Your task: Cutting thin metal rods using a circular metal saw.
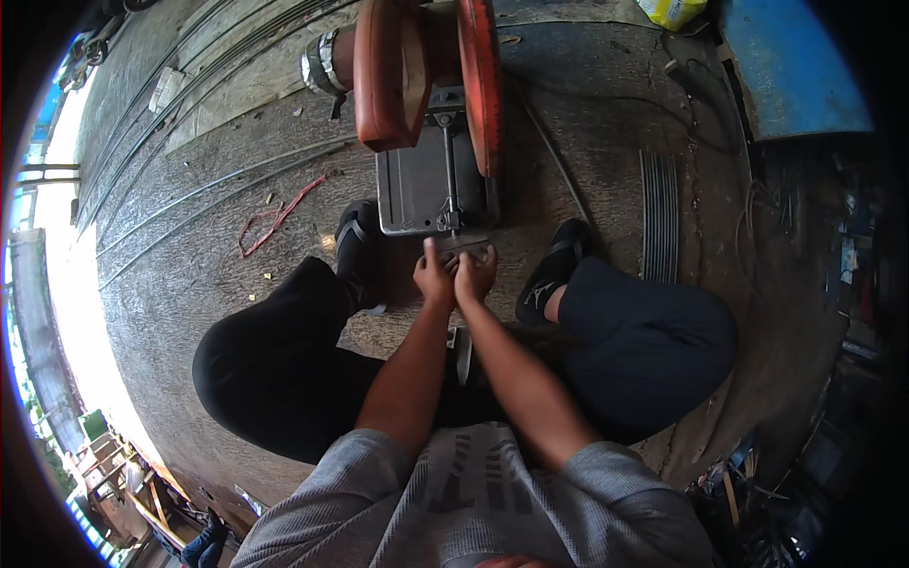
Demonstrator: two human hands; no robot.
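Just in front of the saw base, my left hand and my right hand are side by side, fingers curled. Both close around a dark metal piece, partly hidden by my fingers; its exact kind cannot be made out. It lies by the front end of the clamp screw on a red cut-off saw. The saw's grey metal base rests on the floor, and its red blade guard rises on the right side.
My feet flank the saw base. A row of thin metal rods lies at right, and a single rod slants nearer the saw. Long rods and a red cord are at left. A blue panel stands far right.
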